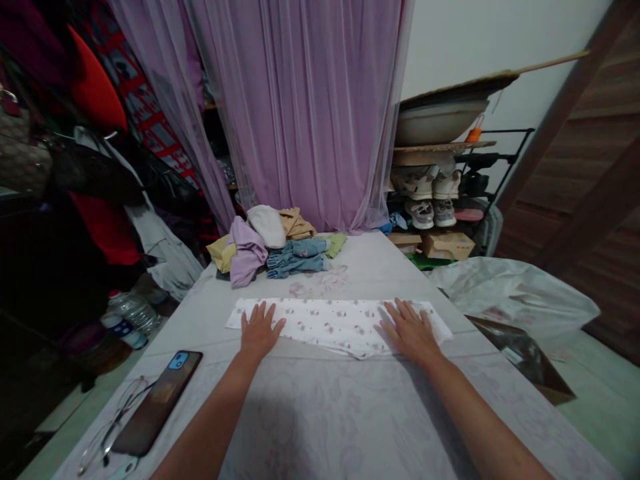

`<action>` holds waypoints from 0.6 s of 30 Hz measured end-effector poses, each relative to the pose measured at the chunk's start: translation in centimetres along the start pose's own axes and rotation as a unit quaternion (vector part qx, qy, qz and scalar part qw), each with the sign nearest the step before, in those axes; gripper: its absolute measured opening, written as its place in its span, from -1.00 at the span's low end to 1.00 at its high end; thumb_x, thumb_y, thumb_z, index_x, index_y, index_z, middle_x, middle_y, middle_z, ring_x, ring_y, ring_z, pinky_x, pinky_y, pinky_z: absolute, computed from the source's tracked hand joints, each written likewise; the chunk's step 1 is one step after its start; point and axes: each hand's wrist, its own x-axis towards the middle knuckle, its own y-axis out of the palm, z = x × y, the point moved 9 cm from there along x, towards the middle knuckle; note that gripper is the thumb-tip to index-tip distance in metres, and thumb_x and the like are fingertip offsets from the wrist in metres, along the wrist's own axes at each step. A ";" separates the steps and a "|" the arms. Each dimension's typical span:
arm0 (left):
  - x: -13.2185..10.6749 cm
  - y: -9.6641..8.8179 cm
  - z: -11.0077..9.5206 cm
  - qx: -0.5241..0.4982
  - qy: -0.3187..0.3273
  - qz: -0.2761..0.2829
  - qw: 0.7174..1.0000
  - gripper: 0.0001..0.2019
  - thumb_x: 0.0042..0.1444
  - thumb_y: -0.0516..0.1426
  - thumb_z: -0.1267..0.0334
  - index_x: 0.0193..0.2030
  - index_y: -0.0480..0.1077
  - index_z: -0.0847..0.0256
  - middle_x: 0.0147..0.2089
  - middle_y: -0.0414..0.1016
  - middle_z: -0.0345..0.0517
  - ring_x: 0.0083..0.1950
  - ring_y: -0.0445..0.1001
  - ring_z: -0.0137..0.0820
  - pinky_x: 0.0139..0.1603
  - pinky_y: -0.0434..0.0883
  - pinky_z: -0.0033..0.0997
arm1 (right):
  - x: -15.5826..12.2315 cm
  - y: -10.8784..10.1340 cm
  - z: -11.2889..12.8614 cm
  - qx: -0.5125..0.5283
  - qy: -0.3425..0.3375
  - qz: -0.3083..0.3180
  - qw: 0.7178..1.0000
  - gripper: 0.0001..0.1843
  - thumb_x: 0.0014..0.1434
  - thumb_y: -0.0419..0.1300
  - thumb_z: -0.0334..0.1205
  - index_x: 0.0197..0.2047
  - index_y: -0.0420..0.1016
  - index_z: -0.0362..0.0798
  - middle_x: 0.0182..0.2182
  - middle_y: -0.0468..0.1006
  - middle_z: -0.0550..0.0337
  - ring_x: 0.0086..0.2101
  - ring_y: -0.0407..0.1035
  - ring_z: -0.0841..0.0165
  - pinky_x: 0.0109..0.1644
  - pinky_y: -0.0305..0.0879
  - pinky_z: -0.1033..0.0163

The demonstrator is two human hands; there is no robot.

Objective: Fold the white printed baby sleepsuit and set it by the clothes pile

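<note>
A white printed cloth (333, 322), folded into a long strip, lies across the pale table (350, 413). My left hand (260, 330) rests flat on its left end, fingers spread. On the right end my right hand (410, 330) presses down, also flat with fingers apart. Neither hand holds anything. Behind the cloth sits a pile of clothes (273, 247): a lilac piece, a white knit, tan, yellow and green pieces, and blue denim.
A phone (159, 400) and eyeglasses (113, 427) lie at the table's near left edge. Plastic bottles (127, 317) stand on the floor at left. A lilac curtain (300, 100) hangs behind. A shoe rack (440, 193) and a plastic bag (515, 293) are at right.
</note>
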 end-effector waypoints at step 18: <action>0.8 -0.9 12.1 -0.075 -0.172 0.055 0.981 -0.55 0.32 -0.10 0.14 0.19 0.34 0.34 0.12 0.52 0.20 0.13 0.49 -0.17 0.12 0.37 -0.27 | -5.9 0.7 5.8 0.061 -0.092 -0.126 0.986 -0.55 0.34 -0.05 -0.07 0.12 0.52 0.00 0.15 0.49 -0.01 0.16 0.34 0.11 0.24 0.19 -0.12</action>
